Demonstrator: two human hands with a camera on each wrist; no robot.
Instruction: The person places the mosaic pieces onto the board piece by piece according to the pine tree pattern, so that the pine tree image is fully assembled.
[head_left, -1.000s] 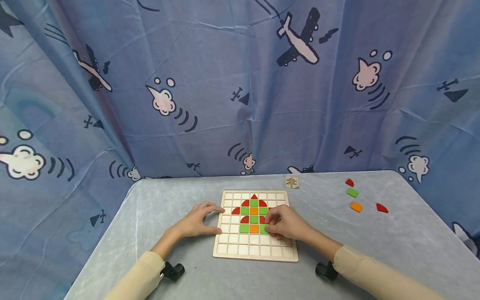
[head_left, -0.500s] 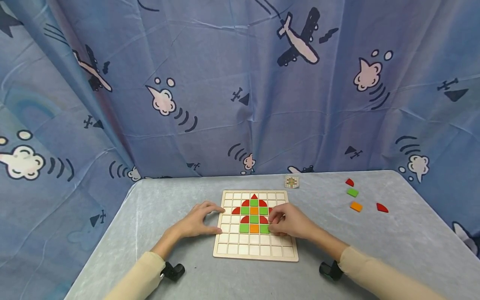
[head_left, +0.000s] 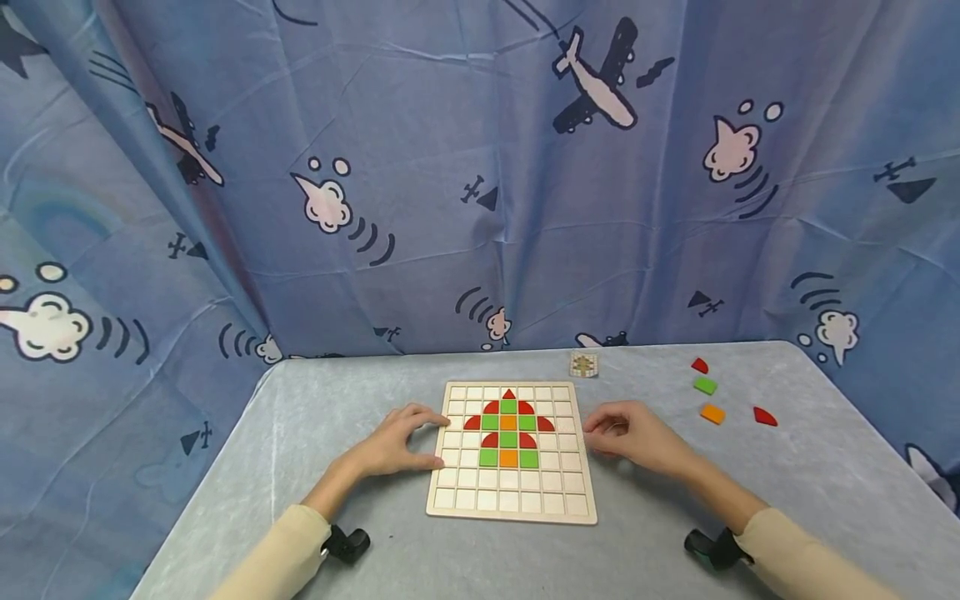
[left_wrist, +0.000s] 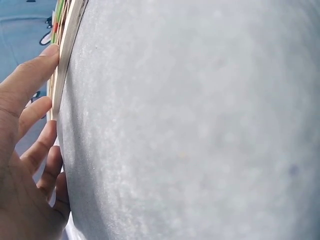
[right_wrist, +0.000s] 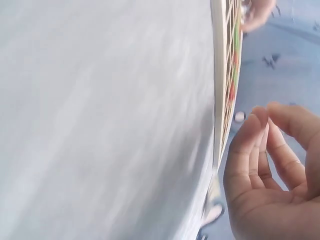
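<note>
A square wooden grid board (head_left: 510, 492) lies on the table, with red, green and orange tiles (head_left: 508, 440) set in its cells in a tree-like shape. Along the board's left edge rests my left hand (head_left: 393, 442), thumb and fingers spread and touching the rim; the left wrist view shows these fingers (left_wrist: 37, 67) against the edge. Just off the board's right edge is my right hand (head_left: 633, 433). In the right wrist view its fingers (right_wrist: 287, 160) are loosely bent, thumb and index tips close together, with nothing visible between them.
To the right lie loose tiles: a red quarter-round (head_left: 700, 365), a green square (head_left: 705, 385), an orange square (head_left: 712, 413) and another red quarter-round (head_left: 765, 416). A small patterned card (head_left: 583, 363) sits behind the board. A blue printed curtain (head_left: 420, 208) hangs behind the grey-covered table (head_left: 337, 392).
My right hand has moved right, off the board, uncovering the green tile at the lower right and the red one above it. My left hand has stayed on the board's edge.
</note>
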